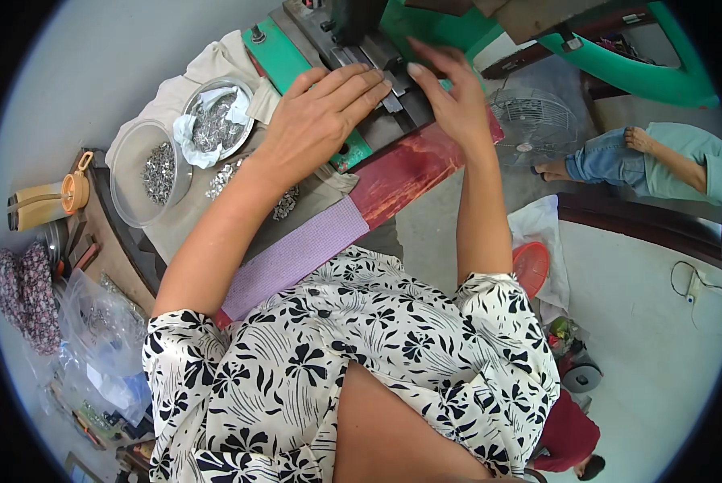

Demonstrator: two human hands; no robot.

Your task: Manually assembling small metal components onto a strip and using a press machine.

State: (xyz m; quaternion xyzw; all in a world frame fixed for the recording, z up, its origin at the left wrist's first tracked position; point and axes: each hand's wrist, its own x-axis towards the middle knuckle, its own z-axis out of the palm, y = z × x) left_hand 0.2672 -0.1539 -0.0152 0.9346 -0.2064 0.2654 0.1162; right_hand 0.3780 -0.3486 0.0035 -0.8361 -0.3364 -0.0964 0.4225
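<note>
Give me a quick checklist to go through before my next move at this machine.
1. Left hand clear of the metal fixture: not ok; its fingertips are over it.
2. Right hand free: ok; thumb and fingers are spread apart, with no piece seen between them.
3. Part seated squarely in the fixture: cannot tell; too small and partly covered.
4. Small metal pieces at hand: ok; some lie in the clear plastic tub, left of your left forearm.
5. Other people apart from the machine: ok; the person in pale green is beyond the fan.
</note>
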